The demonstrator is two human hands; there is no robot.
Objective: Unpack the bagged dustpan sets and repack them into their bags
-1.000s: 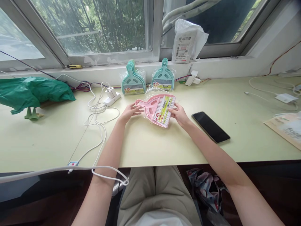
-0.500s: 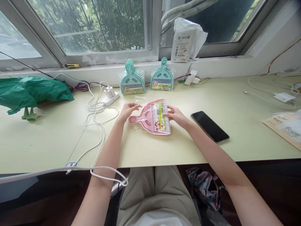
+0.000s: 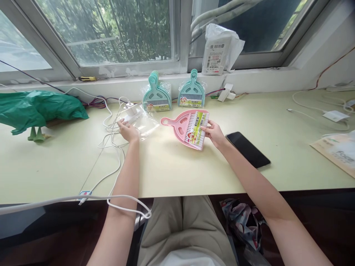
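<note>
Right hand holds the pink set, left hand holds the clear bag

The pink dustpan-and-brush set is near the middle of the tabletop, in front of the person, with its looped handle pointing left. The right hand has its grip closed on the wide right end, thumb over the printed label. That label, green and white with red cartoon figures, lies across the white bristles. The set is slightly tilted; whether its lower edge touches the tabletop cannot be told.

The left hand is well apart from the set, its grip closed on a clear plastic bag. The bag spreads to the right of the fingers and partly covers a white power strip with a charger plugged in. Loose white cables lie under and around this hand, and a thicker white cable crosses the left forearm.

A black phone lies just beside the right wrist. Along the back wall stand a stack of teal dustpan sets and, to its right, another wrapped teal set. A white parcel stands on the windowsill. A green plastic bag lies at the far left, and a beige packet at the right edge.
</note>
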